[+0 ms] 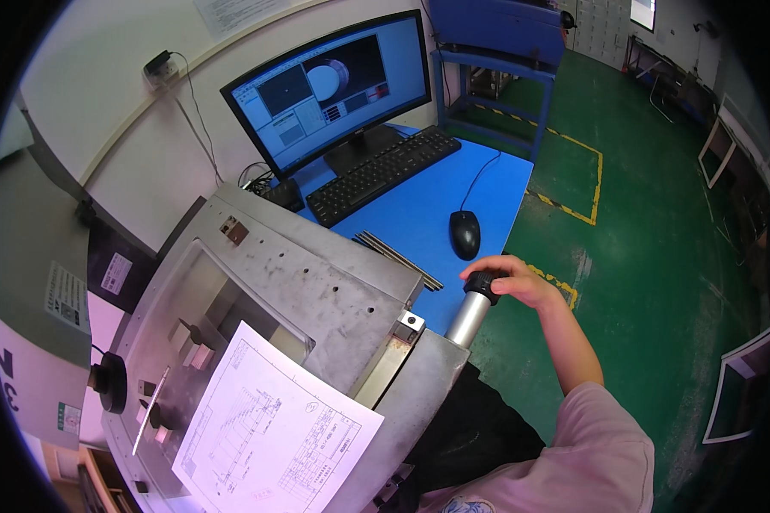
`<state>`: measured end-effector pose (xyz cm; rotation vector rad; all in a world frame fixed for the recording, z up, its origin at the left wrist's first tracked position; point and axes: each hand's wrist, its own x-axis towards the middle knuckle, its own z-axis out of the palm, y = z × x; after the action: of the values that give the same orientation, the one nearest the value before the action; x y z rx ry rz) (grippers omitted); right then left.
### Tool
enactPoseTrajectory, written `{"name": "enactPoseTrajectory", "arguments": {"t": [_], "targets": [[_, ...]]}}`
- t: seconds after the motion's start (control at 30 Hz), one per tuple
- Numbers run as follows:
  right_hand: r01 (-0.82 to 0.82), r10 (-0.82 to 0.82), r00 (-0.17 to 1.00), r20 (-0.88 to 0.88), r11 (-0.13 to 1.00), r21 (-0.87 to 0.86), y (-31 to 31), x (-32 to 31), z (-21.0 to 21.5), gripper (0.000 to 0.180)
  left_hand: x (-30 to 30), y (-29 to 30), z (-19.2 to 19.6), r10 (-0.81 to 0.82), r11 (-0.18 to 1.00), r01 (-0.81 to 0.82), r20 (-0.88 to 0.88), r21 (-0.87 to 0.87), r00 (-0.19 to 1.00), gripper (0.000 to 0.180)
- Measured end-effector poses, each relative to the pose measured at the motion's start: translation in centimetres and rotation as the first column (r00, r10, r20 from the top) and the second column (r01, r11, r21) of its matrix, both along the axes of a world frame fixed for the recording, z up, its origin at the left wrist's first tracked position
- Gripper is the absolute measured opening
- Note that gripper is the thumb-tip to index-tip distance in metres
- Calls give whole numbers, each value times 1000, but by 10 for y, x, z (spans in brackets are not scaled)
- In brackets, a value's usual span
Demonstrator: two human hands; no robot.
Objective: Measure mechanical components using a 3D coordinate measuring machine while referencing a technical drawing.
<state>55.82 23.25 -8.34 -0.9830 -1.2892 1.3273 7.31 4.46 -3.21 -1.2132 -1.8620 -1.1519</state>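
Right grip around the knob at the metal stage's edge

In the head view, my right grip [526, 286] is curled around the black knob [480, 287] that caps a silver barrel [468, 320]. The barrel juts from the near right corner of the grey metal stage [316, 274], probably so that I can turn it without leaning over the plate. My fingers lie across the knob's top and side, spread no wider than its girth; how hard they press, I cannot tell. My left grip is out of sight, so I cannot say what it does.

The drawing sheet [274, 427] lies printed side up over the stage, likely where I can read it at a glance. Beyond, the monitor [406, 64] stands on the blue worktop [505, 184] with a round shape on its screen, presumably so that I can watch it while holding the knob. The keyboard [385, 175] sits before it. The mouse [464, 235] rests near my right grip, handy for the same arm. Thin rods [399, 259] lie beside the stage.
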Motion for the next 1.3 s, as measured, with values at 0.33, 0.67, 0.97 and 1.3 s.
{"name": "enactPoseTrajectory", "arguments": {"t": [0.33, 0.67, 0.97, 1.3], "targets": [[8, -8, 1000, -6, 1000, -6, 1, -2, 0, 56, 2, -3, 6, 26, 999, -28, -50, -37, 998, 36], [25, -26, 999, -20, 999, -33, -9, 5, 3, 54, 15, -10, 16, 38, 997, -42, -55, -62, 998, 35], [45, -49, 996, 70, 997, 63, -2, -12, 3, 63, -11, -12, -1, -66, 998, 60, 238, 32, 969, 39], [55, -55, 998, -21, 998, 14, 2, -6, 5, 59, -5, -5, 9, -26, 999, 32, 327, -16, 945, 32]]}}
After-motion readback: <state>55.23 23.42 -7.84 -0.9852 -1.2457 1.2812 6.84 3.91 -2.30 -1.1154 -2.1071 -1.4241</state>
